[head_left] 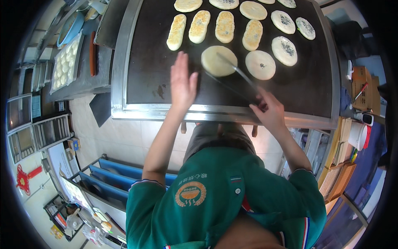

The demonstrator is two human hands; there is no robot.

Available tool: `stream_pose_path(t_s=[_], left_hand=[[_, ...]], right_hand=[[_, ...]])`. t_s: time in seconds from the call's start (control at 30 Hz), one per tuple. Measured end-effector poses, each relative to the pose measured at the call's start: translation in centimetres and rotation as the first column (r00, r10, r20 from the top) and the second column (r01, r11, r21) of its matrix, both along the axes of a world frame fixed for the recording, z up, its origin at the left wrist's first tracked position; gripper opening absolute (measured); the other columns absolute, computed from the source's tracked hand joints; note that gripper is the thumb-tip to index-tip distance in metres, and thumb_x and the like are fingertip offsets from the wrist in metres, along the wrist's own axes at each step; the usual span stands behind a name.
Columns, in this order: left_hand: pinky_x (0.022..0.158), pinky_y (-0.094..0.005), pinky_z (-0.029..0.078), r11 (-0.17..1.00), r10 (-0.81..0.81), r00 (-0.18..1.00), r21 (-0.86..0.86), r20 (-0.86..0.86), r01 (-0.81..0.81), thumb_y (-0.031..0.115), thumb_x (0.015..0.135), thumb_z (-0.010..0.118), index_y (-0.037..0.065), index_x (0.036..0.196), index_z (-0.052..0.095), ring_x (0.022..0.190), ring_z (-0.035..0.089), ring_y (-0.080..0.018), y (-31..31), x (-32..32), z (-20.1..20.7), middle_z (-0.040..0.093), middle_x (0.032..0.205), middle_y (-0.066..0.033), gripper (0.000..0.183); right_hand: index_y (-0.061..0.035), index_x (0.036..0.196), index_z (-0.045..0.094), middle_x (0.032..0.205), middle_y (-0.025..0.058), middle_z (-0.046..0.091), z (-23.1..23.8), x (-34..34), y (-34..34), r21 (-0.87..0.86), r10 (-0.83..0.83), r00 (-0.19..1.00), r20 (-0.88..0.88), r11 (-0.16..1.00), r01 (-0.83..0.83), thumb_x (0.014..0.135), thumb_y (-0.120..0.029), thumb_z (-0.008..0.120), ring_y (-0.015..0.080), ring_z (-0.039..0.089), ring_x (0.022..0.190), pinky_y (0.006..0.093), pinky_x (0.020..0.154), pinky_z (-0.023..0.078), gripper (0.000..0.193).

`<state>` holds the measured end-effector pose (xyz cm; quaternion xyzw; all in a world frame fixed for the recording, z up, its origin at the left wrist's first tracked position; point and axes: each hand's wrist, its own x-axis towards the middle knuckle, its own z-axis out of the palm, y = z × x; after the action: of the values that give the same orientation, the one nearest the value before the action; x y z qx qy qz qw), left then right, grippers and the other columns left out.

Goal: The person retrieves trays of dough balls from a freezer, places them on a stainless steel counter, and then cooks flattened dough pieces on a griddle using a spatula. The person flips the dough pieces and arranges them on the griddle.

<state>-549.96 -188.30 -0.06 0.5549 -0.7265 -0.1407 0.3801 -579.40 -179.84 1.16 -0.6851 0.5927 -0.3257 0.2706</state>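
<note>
My right hand [268, 108] grips a pair of long metal tongs [245, 77] by the near end. One arm of the tongs lies over a round pale flatbread [213, 66]; the other arm runs along its near edge, perhaps beneath it. My left hand [182, 81] hovers over the dark griddle [151, 76] left of that bread, fingers stretched out and holding nothing. Just beyond it are several long browned breads [199, 27]. To the right sits a round flatbread with a few dark seeds [260, 65], near another with more seeds [285, 51].
A metal rim [166, 111] borders the griddle. On the left, a side table holds a tray of dough balls [65, 66], a red-brown rod [92, 54] and a blue basin [70, 29]. Cardboard boxes [361, 87] stand at right. A blue-shelved rack [124, 174] is at lower left.
</note>
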Motion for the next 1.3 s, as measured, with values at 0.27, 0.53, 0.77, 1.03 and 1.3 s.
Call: stream_pose_path(t_s=[0.27,0.53,0.77,1.03,1.3], left_hand=[[0.116,-0.0542,0.016,0.950,-0.314,0.869,0.129,0.384,0.286,0.034,0.089,0.063,0.009,0.148,0.035,0.145,0.025,-0.0282,-2.8,-4.1,-2.4,0.031,0.155,-0.0087,0.070],[0.115,-0.0557,0.015,0.978,-0.113,0.958,-0.143,0.265,0.155,0.027,0.090,0.064,0.004,0.139,0.045,0.138,0.035,-0.0349,-3.8,-1.2,1.7,0.045,0.143,-0.0185,0.058],[0.114,-0.0554,0.020,0.990,0.116,0.991,-0.087,0.071,-0.109,0.019,0.091,0.061,0.003,0.137,0.045,0.135,0.038,-0.0378,-1.0,4.2,1.6,0.041,0.145,-0.0195,0.051],[0.113,-0.0566,0.022,0.999,0.011,0.981,-0.040,0.194,-0.003,0.012,0.086,0.063,0.002,0.138,0.044,0.134,0.037,-0.0406,1.6,4.2,0.9,0.038,0.146,-0.0206,0.056],[0.108,-0.0450,0.035,0.994,-0.105,0.984,0.027,0.143,0.103,0.006,0.085,0.062,0.003,0.134,0.049,0.130,0.043,-0.0380,2.7,2.2,0.9,0.043,0.144,-0.0181,0.051]], right_hand=[[-0.0011,0.113,0.063,0.090,0.0128,0.070,1.3,-6.1,7.7,0.733,-0.460,0.669,0.584,0.653,-0.190,0.091,-0.022,0.065,0.0178,0.070,0.067,0.0248,0.054,0.057,0.030],[-0.0004,0.115,0.062,0.083,0.0073,0.068,-2.6,-7.0,2.0,0.657,-0.547,0.548,0.633,0.754,-0.006,0.095,-0.016,0.062,0.0099,0.063,0.063,0.0202,0.053,0.052,0.026],[-0.0015,0.124,0.061,0.085,0.0065,0.068,-1.5,-4.1,4.8,-0.009,-0.387,0.916,-0.109,0.922,0.388,0.080,-0.007,0.075,0.0124,0.064,0.064,0.0259,0.058,0.054,0.046],[0.0020,0.117,0.062,0.087,0.0082,0.070,0.1,-10.7,7.8,0.611,-0.575,0.637,0.513,0.766,0.200,0.091,-0.020,0.066,0.0116,0.066,0.064,0.0213,0.054,0.054,0.034],[0.0009,0.108,0.063,0.082,0.0076,0.068,-2.5,-14.5,-4.1,0.648,-0.627,0.493,0.603,0.746,0.157,0.092,-0.022,0.066,0.0105,0.064,0.065,0.0216,0.051,0.051,0.028]])
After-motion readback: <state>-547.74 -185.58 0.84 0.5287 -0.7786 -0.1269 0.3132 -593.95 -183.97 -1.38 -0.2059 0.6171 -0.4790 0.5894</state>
